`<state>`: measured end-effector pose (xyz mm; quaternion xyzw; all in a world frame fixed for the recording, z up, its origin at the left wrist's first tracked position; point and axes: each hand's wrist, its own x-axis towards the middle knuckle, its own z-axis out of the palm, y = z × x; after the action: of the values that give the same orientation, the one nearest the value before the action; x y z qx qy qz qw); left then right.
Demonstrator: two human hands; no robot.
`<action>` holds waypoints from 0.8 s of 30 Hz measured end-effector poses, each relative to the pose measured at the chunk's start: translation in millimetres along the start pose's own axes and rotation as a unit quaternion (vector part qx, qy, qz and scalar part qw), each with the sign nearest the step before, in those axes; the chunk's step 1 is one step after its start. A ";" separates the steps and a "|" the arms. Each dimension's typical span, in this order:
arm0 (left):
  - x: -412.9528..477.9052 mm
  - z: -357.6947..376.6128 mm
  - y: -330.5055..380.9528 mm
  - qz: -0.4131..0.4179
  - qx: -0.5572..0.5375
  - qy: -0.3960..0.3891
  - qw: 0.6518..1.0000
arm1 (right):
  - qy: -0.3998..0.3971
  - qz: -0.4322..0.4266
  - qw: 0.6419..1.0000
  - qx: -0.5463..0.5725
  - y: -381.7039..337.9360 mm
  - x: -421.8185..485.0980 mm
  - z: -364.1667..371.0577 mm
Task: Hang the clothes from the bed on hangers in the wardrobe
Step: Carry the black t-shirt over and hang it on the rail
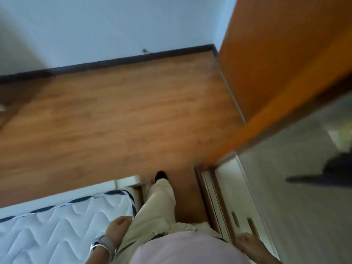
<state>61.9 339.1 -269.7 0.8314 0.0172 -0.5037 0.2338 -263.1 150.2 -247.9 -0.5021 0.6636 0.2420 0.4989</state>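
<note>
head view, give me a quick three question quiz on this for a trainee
1. True or false: the left hand is holding a hanger.
2. The mattress lies on which side of the person's leg: A) left B) right C) straight ahead
3. What is worn on the left wrist?

Key:
1. False; it holds nothing, and nothing shows in the right hand either.
2. A, left. The orange wardrobe door is on the right.
3. A watch with a grey band.

Soft daylight, heavy motion blur, wide-angle distortion
</note>
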 end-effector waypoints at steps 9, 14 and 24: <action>65.3 -80.8 95.3 -0.033 -0.149 0.024 0.988 | -0.007 -0.135 0.990 -0.026 -245.7 42.7 -28.7; 96.6 -103.6 120.4 -0.084 -0.199 0.016 0.976 | -0.015 -0.200 0.979 -0.031 -357.8 53.7 -47.9; 156.0 -112.6 215.0 -0.194 -0.366 0.069 0.908 | -0.036 -0.144 0.958 -0.245 -527.3 142.7 -116.7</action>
<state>288.9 161.1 -278.7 0.7006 0.3777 -0.4385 0.4173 167.0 -206.0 -237.4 -0.6899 0.4863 0.3408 0.4142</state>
